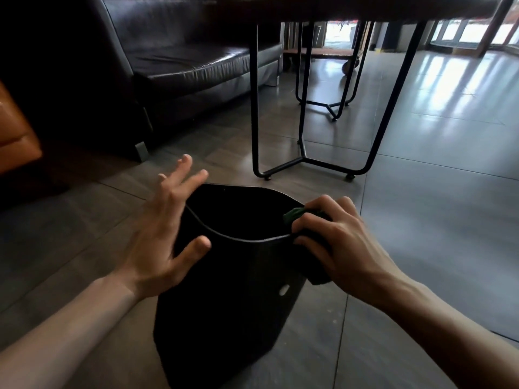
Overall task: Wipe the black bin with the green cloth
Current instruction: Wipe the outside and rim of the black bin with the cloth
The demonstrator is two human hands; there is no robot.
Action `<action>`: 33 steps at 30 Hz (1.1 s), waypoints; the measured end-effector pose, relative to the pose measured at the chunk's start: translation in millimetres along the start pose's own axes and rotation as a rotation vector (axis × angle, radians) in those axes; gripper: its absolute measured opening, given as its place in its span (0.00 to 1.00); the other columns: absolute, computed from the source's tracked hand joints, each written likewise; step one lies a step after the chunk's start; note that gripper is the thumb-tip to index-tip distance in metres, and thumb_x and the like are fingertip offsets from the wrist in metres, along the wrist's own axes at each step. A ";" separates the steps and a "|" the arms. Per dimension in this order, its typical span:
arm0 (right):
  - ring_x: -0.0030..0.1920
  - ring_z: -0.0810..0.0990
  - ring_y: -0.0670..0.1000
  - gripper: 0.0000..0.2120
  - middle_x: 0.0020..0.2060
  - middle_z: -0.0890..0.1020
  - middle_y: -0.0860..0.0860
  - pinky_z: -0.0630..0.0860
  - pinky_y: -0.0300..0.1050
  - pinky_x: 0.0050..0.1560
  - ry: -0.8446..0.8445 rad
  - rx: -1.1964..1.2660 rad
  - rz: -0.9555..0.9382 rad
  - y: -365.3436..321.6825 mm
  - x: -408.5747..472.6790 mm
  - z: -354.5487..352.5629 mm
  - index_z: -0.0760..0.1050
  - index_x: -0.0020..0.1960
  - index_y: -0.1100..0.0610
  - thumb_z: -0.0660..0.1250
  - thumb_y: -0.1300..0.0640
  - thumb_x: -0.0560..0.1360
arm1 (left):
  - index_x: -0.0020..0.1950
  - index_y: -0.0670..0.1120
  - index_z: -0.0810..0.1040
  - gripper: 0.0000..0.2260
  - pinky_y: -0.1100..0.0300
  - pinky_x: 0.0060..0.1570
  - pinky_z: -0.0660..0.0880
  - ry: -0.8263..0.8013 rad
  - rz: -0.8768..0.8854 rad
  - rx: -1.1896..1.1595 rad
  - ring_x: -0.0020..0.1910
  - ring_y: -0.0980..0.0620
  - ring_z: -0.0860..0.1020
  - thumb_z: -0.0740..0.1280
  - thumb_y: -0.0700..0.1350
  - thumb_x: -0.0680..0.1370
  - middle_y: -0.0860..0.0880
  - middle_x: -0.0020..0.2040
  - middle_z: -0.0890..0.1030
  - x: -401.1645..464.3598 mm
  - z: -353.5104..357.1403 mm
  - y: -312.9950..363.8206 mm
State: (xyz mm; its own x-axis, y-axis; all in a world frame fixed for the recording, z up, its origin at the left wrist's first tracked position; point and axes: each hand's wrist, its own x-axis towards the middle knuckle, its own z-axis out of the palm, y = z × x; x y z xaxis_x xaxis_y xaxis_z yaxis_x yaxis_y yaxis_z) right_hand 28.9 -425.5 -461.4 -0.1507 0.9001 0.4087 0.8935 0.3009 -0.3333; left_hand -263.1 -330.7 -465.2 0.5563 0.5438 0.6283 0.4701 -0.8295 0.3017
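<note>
The black bin (224,276) stood on the tiled floor (421,192) directly below the person, between the two hands. It looked like thin moulded plastic: judged light, fairly stiff in the wall but likely to flex at the rim, smooth and a little slippery, and liable to slide or tip on tile when pushed. The best hold was judged to be the rim or upper wall, opposite the wiping side.

The right hand (339,240) was closed over the green cloth (295,213), bunched against the bin's right rim. The fingers (323,204) curled over the top of the cloth and the thumb pressed near the rim's outer edge. A dark fold of cloth hung below the palm, outside the wall. The cloth was soft and compliant, and judged to grip the plastic well.

The left hand (165,231) was open, fingers spread, gripping nothing. It sat just beside the bin's left rim, thumb near the outer wall. Contact could not be confirmed.
</note>
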 end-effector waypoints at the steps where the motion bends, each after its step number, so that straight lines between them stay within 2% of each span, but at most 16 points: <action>1: 0.57 0.69 0.53 0.12 0.58 0.76 0.48 0.79 0.52 0.50 0.020 -0.022 0.018 -6.4 0.7 -5.1 0.81 0.56 0.47 0.63 0.45 0.80 | 0.81 0.47 0.60 0.37 0.30 0.77 0.57 -0.008 0.058 0.018 0.84 0.43 0.56 0.53 0.70 0.80 0.43 0.84 0.57 3.0 1.0 6.3; 4: 0.56 0.68 0.54 0.09 0.55 0.75 0.47 0.80 0.56 0.44 0.036 -0.117 0.079 -24.1 8.9 -19.1 0.81 0.55 0.47 0.66 0.46 0.80 | 0.81 0.49 0.62 0.33 0.32 0.78 0.58 -0.028 0.221 0.118 0.84 0.42 0.58 0.60 0.65 0.81 0.43 0.83 0.61 14.4 10.2 23.4; 7: 0.58 0.67 0.52 0.08 0.55 0.73 0.43 0.79 0.52 0.41 -0.019 -0.240 0.161 -34.0 15.4 -27.6 0.79 0.56 0.44 0.65 0.43 0.80 | 0.80 0.50 0.66 0.28 0.36 0.78 0.61 -0.067 0.302 0.205 0.83 0.44 0.60 0.66 0.57 0.82 0.45 0.82 0.64 18.0 23.4 31.5; 10: 0.59 0.67 0.52 0.10 0.55 0.72 0.44 0.80 0.52 0.42 -0.055 -0.306 0.198 -37.9 18.7 -29.5 0.79 0.57 0.44 0.64 0.43 0.81 | 0.80 0.48 0.68 0.26 0.39 0.77 0.64 -0.149 0.283 0.248 0.83 0.46 0.61 0.65 0.54 0.83 0.48 0.81 0.66 10.4 35.6 32.1; 17: 0.61 0.68 0.54 0.11 0.58 0.73 0.47 0.82 0.53 0.41 -0.017 -0.365 0.139 -39.5 21.7 -15.1 0.78 0.60 0.45 0.62 0.43 0.82 | 0.79 0.46 0.69 0.26 0.44 0.78 0.65 -0.179 0.209 0.222 0.81 0.50 0.65 0.65 0.53 0.82 0.50 0.79 0.70 1.4 36.1 24.7; 20: 0.58 0.72 0.56 0.08 0.57 0.78 0.49 0.81 0.55 0.41 0.178 -0.166 0.024 -33.5 12.1 -6.8 0.82 0.58 0.50 0.69 0.50 0.80 | 0.78 0.45 0.70 0.26 0.44 0.76 0.69 -0.206 0.187 0.192 0.80 0.50 0.66 0.65 0.53 0.82 0.50 0.78 0.71 -4.7 33.0 22.6; 22: 0.56 0.74 0.57 0.08 0.57 0.80 0.51 0.79 0.50 0.46 0.355 -0.074 -0.051 -25.2 1.3 -1.1 0.83 0.58 0.53 0.72 0.55 0.79 | 0.78 0.44 0.70 0.26 0.46 0.75 0.70 -0.215 0.171 0.166 0.80 0.50 0.67 0.66 0.52 0.82 0.50 0.78 0.72 -6.1 33.0 22.0; 24: 0.57 0.75 0.57 0.13 0.59 0.79 0.51 0.74 0.42 0.52 0.478 -0.034 -0.091 -17.6 -12.0 5.4 0.79 0.63 0.54 0.72 0.57 0.80 | 0.78 0.45 0.70 0.26 0.48 0.75 0.69 -0.220 0.149 0.150 0.79 0.51 0.68 0.65 0.53 0.82 0.50 0.77 0.72 -4.6 35.0 22.2; 26: 0.59 0.74 0.57 0.19 0.62 0.77 0.51 0.72 0.40 0.55 0.523 -0.022 -0.138 -12.7 -25.6 13.7 0.72 0.70 0.55 0.71 0.56 0.80 | 0.78 0.45 0.70 0.26 0.50 0.76 0.67 -0.221 0.112 0.133 0.79 0.52 0.68 0.65 0.53 0.81 0.50 0.76 0.73 -1.2 37.9 21.2; 28: 0.62 0.73 0.59 0.24 0.65 0.74 0.52 0.76 0.47 0.58 0.454 -0.083 -0.213 -9.9 -40.2 29.9 0.68 0.74 0.56 0.70 0.55 0.81 | 0.78 0.47 0.70 0.26 0.51 0.77 0.65 -0.216 0.086 0.123 0.78 0.53 0.68 0.65 0.53 0.81 0.51 0.76 0.73 0.3 40.1 18.9; 30: 0.69 0.73 0.60 0.27 0.70 0.72 0.53 0.78 0.54 0.65 0.311 -0.229 -0.286 -4.8 -56.2 49.2 0.65 0.78 0.57 0.69 0.54 0.82 | 0.77 0.48 0.70 0.26 0.53 0.78 0.64 -0.214 0.070 0.103 0.78 0.54 0.68 0.66 0.52 0.79 0.53 0.75 0.73 1.0 43.2 16.5; 33: 0.80 0.65 0.61 0.30 0.78 0.69 0.52 0.73 0.58 0.73 0.116 -0.432 -0.340 3.4 -80.2 73.8 0.64 0.81 0.56 0.67 0.50 0.82 | 0.78 0.50 0.69 0.28 0.53 0.79 0.63 -0.205 0.053 0.088 0.78 0.55 0.68 0.68 0.50 0.78 0.54 0.75 0.73 1.1 47.1 12.8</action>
State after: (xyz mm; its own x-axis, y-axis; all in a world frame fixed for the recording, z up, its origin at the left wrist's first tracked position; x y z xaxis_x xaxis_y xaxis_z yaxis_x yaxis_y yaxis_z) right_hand 12.9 -473.5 -558.0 -0.4349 0.7270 0.5314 0.8985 0.3899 0.2019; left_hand -224.2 -334.8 -494.4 0.7051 0.5220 0.4799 0.4898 -0.8479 0.2028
